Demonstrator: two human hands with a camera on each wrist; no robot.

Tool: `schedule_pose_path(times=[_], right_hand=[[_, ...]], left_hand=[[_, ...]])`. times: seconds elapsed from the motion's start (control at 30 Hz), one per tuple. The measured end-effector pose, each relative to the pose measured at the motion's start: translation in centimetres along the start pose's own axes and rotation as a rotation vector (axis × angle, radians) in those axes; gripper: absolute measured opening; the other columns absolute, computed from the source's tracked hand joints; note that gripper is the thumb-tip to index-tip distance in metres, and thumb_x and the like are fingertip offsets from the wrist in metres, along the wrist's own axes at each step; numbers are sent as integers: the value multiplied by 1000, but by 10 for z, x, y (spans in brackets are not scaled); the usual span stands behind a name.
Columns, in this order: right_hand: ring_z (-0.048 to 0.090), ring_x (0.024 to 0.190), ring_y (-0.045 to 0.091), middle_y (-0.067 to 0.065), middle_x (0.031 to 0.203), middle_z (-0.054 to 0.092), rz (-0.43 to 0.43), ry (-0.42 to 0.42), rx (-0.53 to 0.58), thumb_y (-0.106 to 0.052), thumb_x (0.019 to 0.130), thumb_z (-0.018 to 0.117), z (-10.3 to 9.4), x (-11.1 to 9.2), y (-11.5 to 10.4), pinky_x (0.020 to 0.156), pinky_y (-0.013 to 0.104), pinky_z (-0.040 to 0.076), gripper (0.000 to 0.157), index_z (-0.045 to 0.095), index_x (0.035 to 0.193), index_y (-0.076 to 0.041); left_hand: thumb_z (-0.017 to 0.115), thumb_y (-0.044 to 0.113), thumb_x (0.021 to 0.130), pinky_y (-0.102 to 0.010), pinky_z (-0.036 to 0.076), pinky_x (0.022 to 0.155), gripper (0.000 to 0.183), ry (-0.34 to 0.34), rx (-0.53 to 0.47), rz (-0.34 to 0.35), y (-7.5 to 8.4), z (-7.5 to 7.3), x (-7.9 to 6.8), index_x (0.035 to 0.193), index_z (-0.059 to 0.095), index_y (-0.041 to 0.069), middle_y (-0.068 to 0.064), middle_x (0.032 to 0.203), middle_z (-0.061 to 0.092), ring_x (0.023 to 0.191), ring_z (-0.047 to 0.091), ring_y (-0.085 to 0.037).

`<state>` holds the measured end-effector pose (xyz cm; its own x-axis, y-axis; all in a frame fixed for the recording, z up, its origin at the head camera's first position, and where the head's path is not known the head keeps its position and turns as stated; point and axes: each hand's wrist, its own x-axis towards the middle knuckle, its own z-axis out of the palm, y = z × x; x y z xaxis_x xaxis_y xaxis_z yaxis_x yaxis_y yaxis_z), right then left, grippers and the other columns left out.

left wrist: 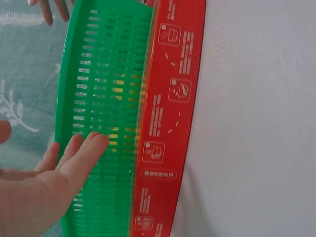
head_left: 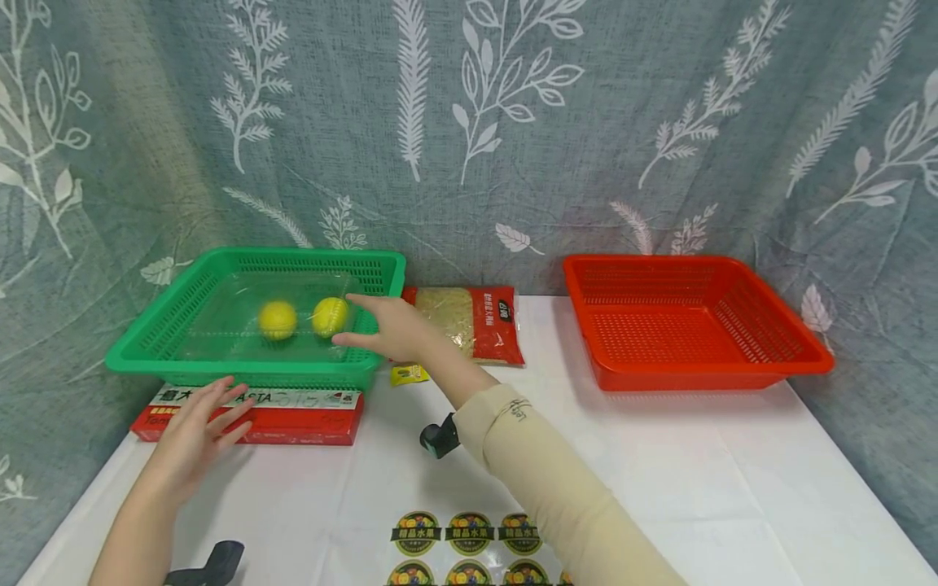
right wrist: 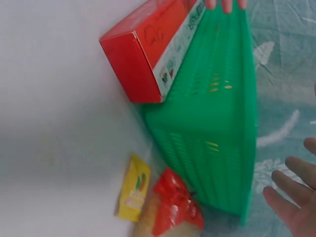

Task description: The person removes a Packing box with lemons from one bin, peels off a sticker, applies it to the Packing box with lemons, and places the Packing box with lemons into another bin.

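Note:
In the head view a clear plastic box lies in the green basket, with two round yellow fruits or balls showing in it. My right hand is over the basket's right side, thumb and fingers spread near the box's right end. Whether it touches the box I cannot tell. My left hand is raised in front of the basket's near wall with fingers extended, holding nothing. Beneath it, the red pasta box lies against the basket. In the left wrist view, left fingers overlap the basket's slotted wall.
A red basket stands at the right. Beside the green basket lie a red-and-clear food bag and a small yellow packet. Round fruit stickers lie at the table's front. A patterned curtain hangs behind.

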<state>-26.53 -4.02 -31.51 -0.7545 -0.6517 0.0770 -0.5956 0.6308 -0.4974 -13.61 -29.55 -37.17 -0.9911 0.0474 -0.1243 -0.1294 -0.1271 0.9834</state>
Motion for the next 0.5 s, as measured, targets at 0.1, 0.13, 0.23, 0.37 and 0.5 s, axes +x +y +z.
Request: schedule_pose_path(times=[0.1,0.13,0.23,0.37,0.5], right_hand=[[45,121,13,0,140,40,-4,-2,15,-52,86,54,6,4,-1,101,27,35,71,32,143,-16],[39,126,12,0,140,40,-1,-3,7,-52,86,54,8,6,-2,101,27,35,71,32,143,-16],[40,125,13,1,140,41,10,-14,-6,-52,86,53,11,9,-3,100,27,36,71,31,143,-17],[52,113,13,2,131,51,26,-22,-17,-52,86,53,14,12,-5,97,25,38,71,30,144,-17],[56,105,12,4,118,59,21,-16,-27,-52,87,52,17,16,-7,96,24,39,71,30,144,-15]], left_hand=[[40,35,96,-20,50,76,79,-2,-96,-42,-2,-1,2,143,-13,0,11,111,41,92,58,2],[42,35,96,-21,51,76,80,-2,-124,-51,-2,-2,3,143,-13,1,11,110,43,91,59,0],[45,34,95,-23,51,76,83,-13,-202,-66,-5,-4,7,142,-16,3,13,106,48,91,61,-3],[46,31,95,-26,52,77,84,-38,-287,-49,-7,-3,11,142,-19,5,12,103,53,91,62,-7],[44,28,96,-26,51,78,82,-23,-329,-47,-7,0,17,141,-22,9,-3,127,39,92,63,-8]])
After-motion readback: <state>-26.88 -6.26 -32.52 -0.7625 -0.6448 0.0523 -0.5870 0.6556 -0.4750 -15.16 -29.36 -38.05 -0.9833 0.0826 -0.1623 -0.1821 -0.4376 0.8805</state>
